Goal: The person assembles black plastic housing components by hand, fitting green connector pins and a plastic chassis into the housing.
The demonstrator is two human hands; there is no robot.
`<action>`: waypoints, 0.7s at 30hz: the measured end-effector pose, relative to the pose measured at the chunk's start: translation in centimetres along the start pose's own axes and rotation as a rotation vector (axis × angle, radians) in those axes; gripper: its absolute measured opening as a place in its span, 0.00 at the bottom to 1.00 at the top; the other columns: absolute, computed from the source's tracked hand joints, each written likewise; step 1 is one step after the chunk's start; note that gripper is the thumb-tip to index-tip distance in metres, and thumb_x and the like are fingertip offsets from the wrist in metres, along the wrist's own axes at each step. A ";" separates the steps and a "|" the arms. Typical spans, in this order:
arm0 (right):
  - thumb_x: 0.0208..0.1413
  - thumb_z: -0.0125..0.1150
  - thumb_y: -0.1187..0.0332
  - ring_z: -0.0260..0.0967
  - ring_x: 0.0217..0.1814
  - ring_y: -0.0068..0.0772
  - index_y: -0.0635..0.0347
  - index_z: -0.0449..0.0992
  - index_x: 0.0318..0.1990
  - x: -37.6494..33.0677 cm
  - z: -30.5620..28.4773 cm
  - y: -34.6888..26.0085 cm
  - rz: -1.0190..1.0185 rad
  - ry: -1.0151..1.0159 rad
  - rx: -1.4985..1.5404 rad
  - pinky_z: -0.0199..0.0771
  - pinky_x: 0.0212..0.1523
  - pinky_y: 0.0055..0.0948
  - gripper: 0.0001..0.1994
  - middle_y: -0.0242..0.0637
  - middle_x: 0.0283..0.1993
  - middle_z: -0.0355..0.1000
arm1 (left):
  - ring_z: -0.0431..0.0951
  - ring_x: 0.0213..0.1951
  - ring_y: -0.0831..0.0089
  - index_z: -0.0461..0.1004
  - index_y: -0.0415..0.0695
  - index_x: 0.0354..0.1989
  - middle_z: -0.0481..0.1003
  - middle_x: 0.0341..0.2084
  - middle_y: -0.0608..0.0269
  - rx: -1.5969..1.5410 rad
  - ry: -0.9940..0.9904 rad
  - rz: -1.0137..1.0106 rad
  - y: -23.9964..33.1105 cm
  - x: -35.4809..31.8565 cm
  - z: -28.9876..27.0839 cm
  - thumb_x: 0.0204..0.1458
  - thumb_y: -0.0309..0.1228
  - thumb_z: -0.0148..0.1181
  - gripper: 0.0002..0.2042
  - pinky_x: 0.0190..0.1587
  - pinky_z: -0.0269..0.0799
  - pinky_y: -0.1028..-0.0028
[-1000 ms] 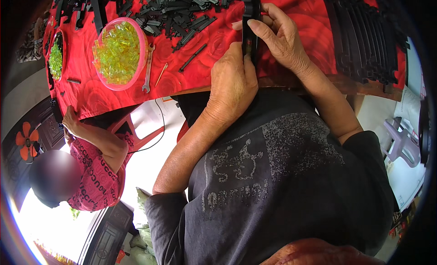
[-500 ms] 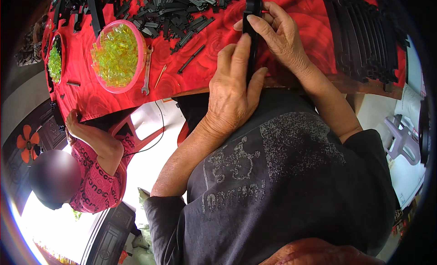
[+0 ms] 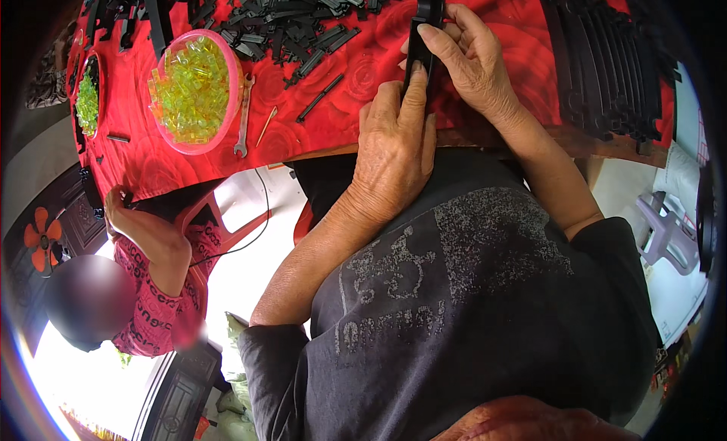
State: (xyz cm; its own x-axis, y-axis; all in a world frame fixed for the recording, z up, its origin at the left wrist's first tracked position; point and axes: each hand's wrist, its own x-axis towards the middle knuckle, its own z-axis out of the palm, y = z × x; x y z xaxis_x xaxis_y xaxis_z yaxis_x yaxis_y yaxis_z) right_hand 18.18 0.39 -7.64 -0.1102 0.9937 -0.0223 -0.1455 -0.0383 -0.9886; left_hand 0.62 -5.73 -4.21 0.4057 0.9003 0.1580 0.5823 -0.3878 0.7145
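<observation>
A long black plastic piece (image 3: 421, 43) stands lengthwise at the far middle of the table, its far end close to the picture's upper edge. My right hand (image 3: 477, 62) grips it from the right, thumb on its upper face and fingers curled behind it. My left hand (image 3: 394, 142) reaches in from the near side, with a fingertip pressed on the piece's near end. Its other fingers are bent close together, and the undersides of both hands are hidden. Left of my hands lies a thin black rod (image 3: 320, 98).
A pink bowl (image 3: 235, 100) holds yellow-green clear pieces; beside it lie a wrench (image 3: 244, 115) and a thin pointed tool (image 3: 266, 126). Black parts (image 3: 295, 24) are heaped behind. Curved black strips (image 3: 606, 70) are stacked at right. A person (image 3: 155, 282) sits at left.
My left hand has slid slightly nearer along the black piece, and its thumb no longer sticks out to the right. The piece has tilted a little. The seated person's arm has lowered slightly.
</observation>
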 end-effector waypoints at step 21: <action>0.69 0.57 0.65 0.81 0.38 0.33 0.67 0.69 0.54 -0.2 0.0 0.1 -0.056 0.020 -0.067 0.82 0.43 0.29 0.14 0.45 0.39 0.80 | 0.75 0.47 0.52 0.67 0.34 0.64 0.74 0.46 0.46 0.047 0.028 0.049 -0.1 -0.4 -0.1 0.53 0.23 0.63 0.28 0.53 0.68 0.58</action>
State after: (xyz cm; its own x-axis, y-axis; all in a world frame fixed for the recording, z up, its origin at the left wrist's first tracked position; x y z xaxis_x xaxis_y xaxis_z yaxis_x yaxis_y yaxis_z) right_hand 18.19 0.23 -7.77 -0.0840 0.9960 0.0309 -0.0852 0.0238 -0.9961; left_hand 0.35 -6.06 -4.26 0.4150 0.8849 0.2114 0.5951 -0.4398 0.6726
